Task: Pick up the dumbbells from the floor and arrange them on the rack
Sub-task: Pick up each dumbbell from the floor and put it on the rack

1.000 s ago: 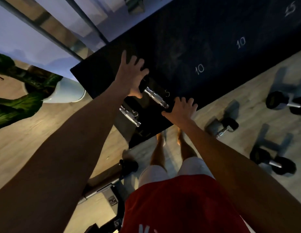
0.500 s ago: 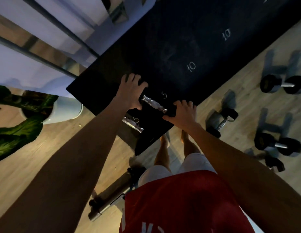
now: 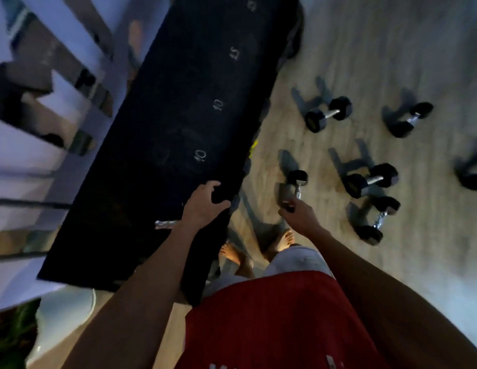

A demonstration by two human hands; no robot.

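Hands (image 3: 204, 209) (image 3: 301, 215): left perhaps round rack's (image 3: 178, 102) dumbbell (image 3: 219, 196)

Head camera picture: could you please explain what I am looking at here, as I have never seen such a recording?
There is no machine; the two grips are a person's bare hands. The single camera sits on the person's head and looks down, so you see their arms, red shirt and bare feet. The long black slab is the rack, marked with pale weight numbers. The left grip curls round the dark end of a racked dumbbell. The right grip overlaps a small dumbbell on the wooden floor; blur hides whether it holds it. More lie further right, such as another dumbbell.
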